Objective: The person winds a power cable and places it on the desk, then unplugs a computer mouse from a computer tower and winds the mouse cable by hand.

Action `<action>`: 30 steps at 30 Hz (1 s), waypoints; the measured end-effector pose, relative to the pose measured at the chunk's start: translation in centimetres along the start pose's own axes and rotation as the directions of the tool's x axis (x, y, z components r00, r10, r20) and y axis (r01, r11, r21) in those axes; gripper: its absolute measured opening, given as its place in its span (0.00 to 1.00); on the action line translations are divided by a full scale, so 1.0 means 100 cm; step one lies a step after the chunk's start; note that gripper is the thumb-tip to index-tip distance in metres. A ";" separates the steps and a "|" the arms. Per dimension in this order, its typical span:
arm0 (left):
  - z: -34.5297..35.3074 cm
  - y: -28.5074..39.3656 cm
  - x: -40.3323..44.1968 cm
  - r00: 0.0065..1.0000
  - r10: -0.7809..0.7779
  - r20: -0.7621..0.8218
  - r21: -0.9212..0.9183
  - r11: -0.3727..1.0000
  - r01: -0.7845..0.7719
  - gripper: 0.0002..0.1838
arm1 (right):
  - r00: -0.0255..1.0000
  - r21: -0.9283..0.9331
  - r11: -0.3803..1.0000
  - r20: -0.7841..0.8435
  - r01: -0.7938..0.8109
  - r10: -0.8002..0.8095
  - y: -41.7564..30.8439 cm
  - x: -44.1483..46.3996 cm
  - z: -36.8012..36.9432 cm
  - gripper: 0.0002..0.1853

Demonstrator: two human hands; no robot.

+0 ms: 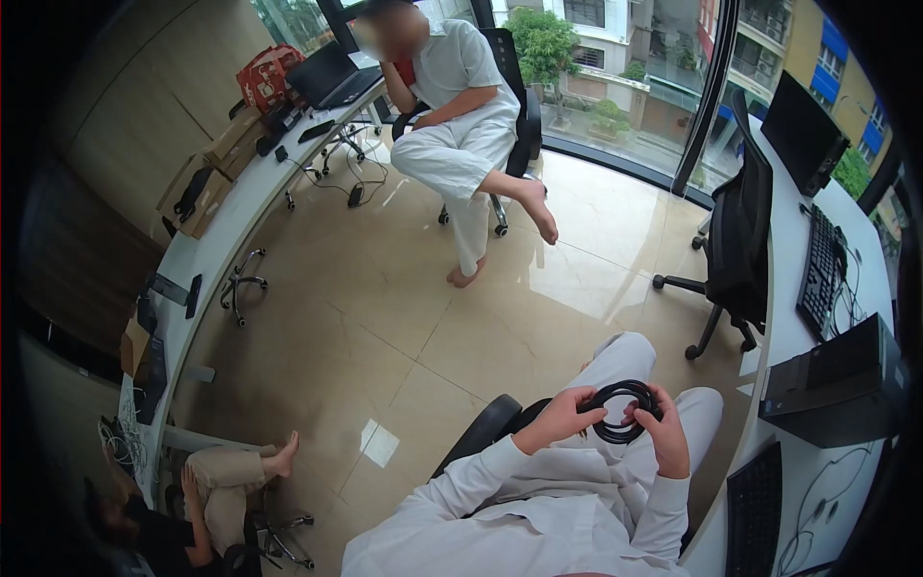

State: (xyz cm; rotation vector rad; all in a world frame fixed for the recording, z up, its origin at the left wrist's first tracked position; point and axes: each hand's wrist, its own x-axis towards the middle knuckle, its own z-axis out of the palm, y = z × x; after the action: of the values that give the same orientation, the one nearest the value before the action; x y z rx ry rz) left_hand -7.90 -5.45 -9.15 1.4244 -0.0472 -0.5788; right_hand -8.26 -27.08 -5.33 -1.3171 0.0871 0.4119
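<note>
A black cable wound into a round coil is held above my lap between both hands. My left hand grips one side of the coil, its thumb lying over the inner edge. On the opposite side my right hand is closed around the loops, thumb toward the middle. The white cloth of my trousers shows beneath and beyond the coil. Some of the fingers are hidden behind the cable.
At right, a desk carries a black computer case, keyboards and a monitor. An office chair stands beside it. One person sits ahead; another sits lower left. A long desk curves along the left.
</note>
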 end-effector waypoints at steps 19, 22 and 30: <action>-0.005 -0.018 0.012 0.994 0.096 -0.044 -0.019 0.995 -0.096 0.11 | 0.997 -0.139 0.990 0.073 -0.021 0.031 -0.007 -0.006 -0.014 0.22; -0.005 -0.017 0.012 0.996 0.078 -0.045 -0.006 0.997 -0.079 0.12 | 1.000 -0.123 0.992 0.011 -0.024 0.026 -0.007 -0.007 -0.008 0.18; -0.001 0.002 0.015 0.999 0.032 0.003 0.013 0.999 -0.032 0.12 | 0.996 -0.082 0.995 -0.066 -0.058 0.053 0.000 -0.008 -0.014 0.17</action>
State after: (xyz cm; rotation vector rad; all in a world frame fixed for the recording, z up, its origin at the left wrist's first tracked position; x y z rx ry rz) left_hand -6.48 -6.00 -9.43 1.4332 -0.0760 -0.5547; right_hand -8.73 -28.57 -5.50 -1.4130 0.1620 0.4243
